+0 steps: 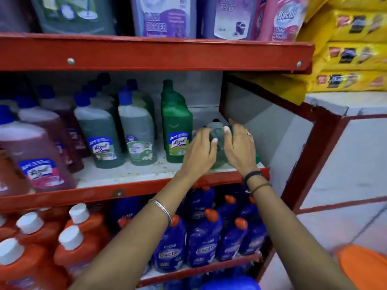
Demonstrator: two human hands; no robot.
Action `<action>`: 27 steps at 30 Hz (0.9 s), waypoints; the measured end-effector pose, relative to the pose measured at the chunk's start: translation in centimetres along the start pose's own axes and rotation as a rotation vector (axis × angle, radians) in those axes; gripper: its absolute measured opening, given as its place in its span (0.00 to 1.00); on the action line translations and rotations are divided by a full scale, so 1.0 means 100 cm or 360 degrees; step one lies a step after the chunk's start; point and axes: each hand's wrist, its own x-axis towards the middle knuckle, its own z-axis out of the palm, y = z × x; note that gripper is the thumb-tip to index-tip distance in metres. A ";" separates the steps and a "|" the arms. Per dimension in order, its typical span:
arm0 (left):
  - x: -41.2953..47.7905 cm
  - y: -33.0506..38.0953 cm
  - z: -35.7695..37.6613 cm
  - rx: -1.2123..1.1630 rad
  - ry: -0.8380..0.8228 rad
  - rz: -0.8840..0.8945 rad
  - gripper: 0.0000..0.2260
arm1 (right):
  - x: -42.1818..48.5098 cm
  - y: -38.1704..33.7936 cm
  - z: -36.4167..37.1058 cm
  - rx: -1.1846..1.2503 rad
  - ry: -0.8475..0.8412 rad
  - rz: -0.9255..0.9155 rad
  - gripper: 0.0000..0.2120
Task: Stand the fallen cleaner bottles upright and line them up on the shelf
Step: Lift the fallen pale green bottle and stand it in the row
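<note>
A fallen green cleaner bottle (218, 141) lies on the right end of the middle shelf (125, 174), mostly covered by my hands. My left hand (199, 151) grips its left side and my right hand (238, 147) its right side. Its dark cap end (215, 122) points toward the back. To the left, an upright dark green bottle (177, 126) stands closest, then a pale green bottle (138, 130) and another green one (100, 132), both with blue caps. Pink bottles (37, 155) stand at the far left.
The red shelf frame (146, 55) spans above, with large floor cleaner jugs (165, 15) on top. Blue bottles (201, 237) and orange bottles (79, 233) fill the lower shelf. Yellow packets (351, 49) are stacked at the right above a grey wall ledge (345, 101).
</note>
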 end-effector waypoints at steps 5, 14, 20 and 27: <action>0.034 -0.004 0.036 -0.0070 -0.0204 -0.0493 0.17 | 0.031 0.034 0.011 -0.0016 -0.0365 0.0344 0.21; 0.082 -0.010 0.050 -0.0427 -0.0387 -0.1165 0.14 | 0.066 0.050 0.030 0.0143 -0.0736 0.0643 0.18; 0.087 -0.006 0.039 -0.0936 -0.0298 -0.1402 0.18 | 0.055 0.042 0.036 0.0609 -0.0737 0.0892 0.17; 0.033 -0.010 -0.001 -0.1585 -0.0255 -0.1028 0.12 | 0.024 0.036 0.031 0.0945 -0.0476 0.0850 0.36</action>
